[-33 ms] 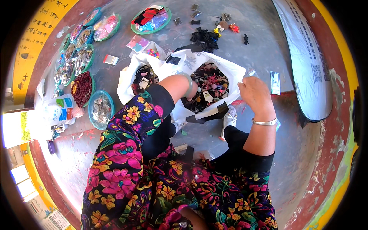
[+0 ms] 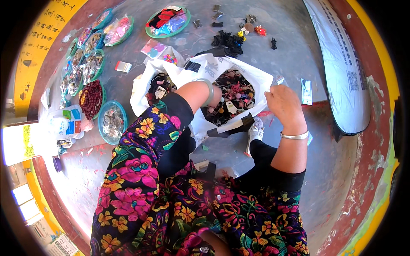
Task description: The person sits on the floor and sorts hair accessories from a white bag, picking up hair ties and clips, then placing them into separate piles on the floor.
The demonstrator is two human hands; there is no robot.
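A white woven bag (image 2: 259, 77) stands with its mouth spread wide between my feet. It holds a dark, tangled heap of hair ties (image 2: 234, 91) with pink, black and pale beads and charms. My left hand (image 2: 215, 96) reaches into the bag at its left side, against the heap; its fingers are hidden. My right hand (image 2: 283, 104) is closed, pinching the bag's right rim. Left of it, partly behind my left forearm, another white bag opening (image 2: 143, 91) shows more dark hair accessories (image 2: 160, 88).
At the left stand several round baskets of packaged goods, a basket of dark red beads (image 2: 91, 100) and a blue basket (image 2: 124, 123). A green tray (image 2: 186, 28) and black cords (image 2: 228, 42) lie farther back. A long silvery panel (image 2: 341, 64) lies at the right.
My left hand has shifted very slightly inside the bag. My right hand keeps its place at the rim.
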